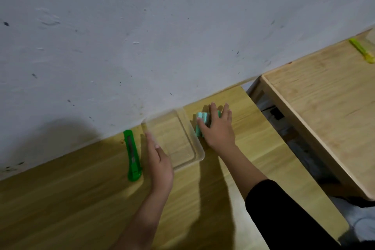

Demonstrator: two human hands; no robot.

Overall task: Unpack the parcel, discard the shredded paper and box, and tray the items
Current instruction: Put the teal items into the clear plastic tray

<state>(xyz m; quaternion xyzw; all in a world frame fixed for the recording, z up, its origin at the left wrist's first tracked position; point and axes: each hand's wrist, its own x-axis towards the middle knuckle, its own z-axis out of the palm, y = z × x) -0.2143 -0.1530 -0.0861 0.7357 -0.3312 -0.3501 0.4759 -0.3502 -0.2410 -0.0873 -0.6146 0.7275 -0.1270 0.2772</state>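
Wooden table [81, 199]; right hand [218, 128] on teal item [200, 121]

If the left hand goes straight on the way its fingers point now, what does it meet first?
Probably nothing on the table: the left hand points along the near-left side of the clear tray, touching it, toward the wall. Depth is unclear.

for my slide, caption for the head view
Right hand grasps teal item beside clear tray; left hand steadies it.

The picture is dim and a bit blurry. Dark shadows of the arms fall on the bench [81, 199] and the wall [142, 36], lower left. Edges bend and tilt
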